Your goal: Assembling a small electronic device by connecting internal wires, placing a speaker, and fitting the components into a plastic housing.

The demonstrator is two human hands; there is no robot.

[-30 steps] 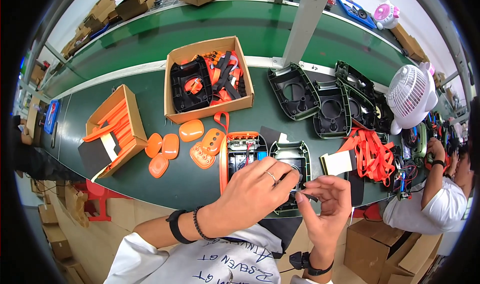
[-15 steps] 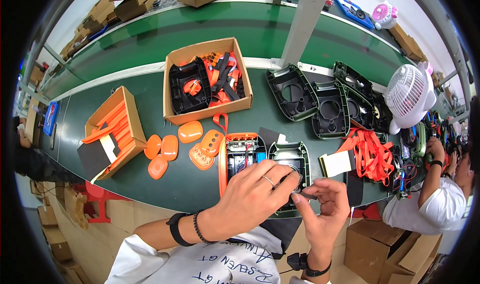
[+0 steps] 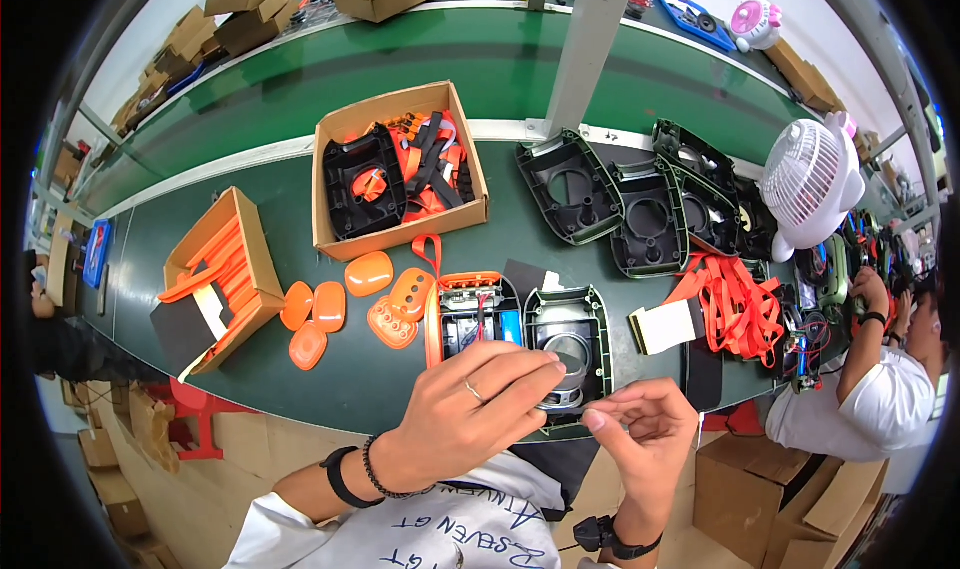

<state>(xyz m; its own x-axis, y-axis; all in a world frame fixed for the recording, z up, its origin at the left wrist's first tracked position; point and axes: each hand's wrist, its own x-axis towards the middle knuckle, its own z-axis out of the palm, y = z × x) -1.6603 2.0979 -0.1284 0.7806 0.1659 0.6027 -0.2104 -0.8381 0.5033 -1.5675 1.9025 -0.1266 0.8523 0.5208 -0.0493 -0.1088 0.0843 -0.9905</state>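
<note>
Green workbench (image 3: 390, 384), left hand (image 3: 475, 399) farther from right hand (image 3: 648, 424).

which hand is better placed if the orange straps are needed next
Probably the right hand: it is nearer the orange straps, while the left hand would have to reach past the open black shell. The right fingertips may be pinching something small, though.

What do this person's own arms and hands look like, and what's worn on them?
The left hand wears a slim metallic ring, a black wristband and a dark beaded bracelet. The right hand shows no ring but wears a black wrist strap with a chunky black piece. The left sleeve is white.
</note>
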